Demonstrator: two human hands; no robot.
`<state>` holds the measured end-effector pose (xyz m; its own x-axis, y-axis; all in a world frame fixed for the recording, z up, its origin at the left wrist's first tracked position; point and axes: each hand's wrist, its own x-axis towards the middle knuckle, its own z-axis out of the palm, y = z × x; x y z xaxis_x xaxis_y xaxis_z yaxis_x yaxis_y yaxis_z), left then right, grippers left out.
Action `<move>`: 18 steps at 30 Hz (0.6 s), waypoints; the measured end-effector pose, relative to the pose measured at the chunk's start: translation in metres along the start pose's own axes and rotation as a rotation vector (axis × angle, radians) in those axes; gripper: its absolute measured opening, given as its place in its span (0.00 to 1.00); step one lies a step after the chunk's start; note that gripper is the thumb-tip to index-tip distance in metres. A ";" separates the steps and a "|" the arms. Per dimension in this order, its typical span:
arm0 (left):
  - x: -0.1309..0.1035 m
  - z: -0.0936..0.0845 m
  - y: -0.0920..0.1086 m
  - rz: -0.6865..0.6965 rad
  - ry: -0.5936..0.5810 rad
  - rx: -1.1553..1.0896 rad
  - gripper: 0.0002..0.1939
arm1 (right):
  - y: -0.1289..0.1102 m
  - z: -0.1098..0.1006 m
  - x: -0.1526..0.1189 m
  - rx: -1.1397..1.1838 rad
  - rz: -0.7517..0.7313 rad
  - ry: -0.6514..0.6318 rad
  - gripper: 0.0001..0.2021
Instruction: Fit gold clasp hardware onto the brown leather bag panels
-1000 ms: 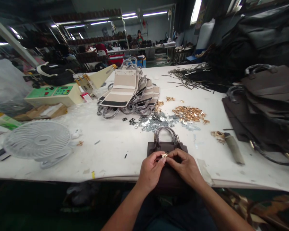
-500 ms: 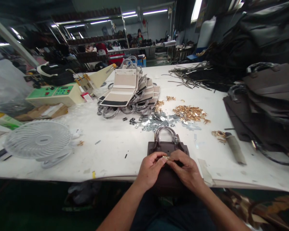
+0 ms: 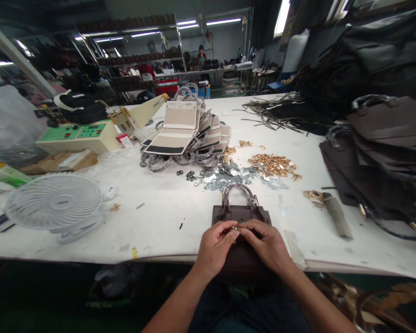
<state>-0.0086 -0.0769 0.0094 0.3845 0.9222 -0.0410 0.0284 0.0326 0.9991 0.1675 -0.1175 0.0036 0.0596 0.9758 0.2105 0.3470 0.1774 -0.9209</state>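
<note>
A dark brown handbag (image 3: 241, 212) lies at the table's front edge, its looped handles wrapped in clear plastic and pointing away from me. Over its middle, my left hand (image 3: 215, 245) pinches a small gold metal fitting (image 3: 235, 228) between thumb and fingers. My right hand (image 3: 265, 243) meets it from the other side, its thumb and fingertips closed on the same fitting. The fingertips cover much of the piece, so its exact shape is hard to make out. Beyond the bag lie a pile of flat silver plates (image 3: 217, 176) and a heap of gold fittings (image 3: 272, 165).
Bag panels with wrapped handles (image 3: 173, 134) are stacked at centre back. A white fan (image 3: 55, 203) and a cream machine with a green panel (image 3: 78, 134) stand left. More brown bags (image 3: 377, 138) pile up right, near a grey-wrapped tool (image 3: 338, 216). Black strips (image 3: 273, 111) lie behind.
Both hands stay over the handbag. The fingers have shifted slightly around the gold fitting, and the right fingertips have moved a little left, closer to the left hand.
</note>
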 end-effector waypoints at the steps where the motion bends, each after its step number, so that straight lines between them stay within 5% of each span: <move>1: 0.000 0.000 0.000 -0.004 0.011 0.007 0.17 | 0.000 0.001 -0.001 -0.026 -0.020 0.004 0.12; 11: -0.001 0.002 -0.007 0.028 0.016 0.072 0.15 | -0.008 0.006 -0.004 -0.080 -0.042 0.074 0.13; 18: -0.002 0.008 -0.004 0.062 0.137 -0.085 0.13 | -0.012 0.002 -0.003 -0.023 0.030 0.053 0.15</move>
<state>-0.0021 -0.0816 0.0051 0.2532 0.9673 0.0168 -0.0719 0.0015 0.9974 0.1610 -0.1221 0.0138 0.1196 0.9724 0.2004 0.3653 0.1446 -0.9196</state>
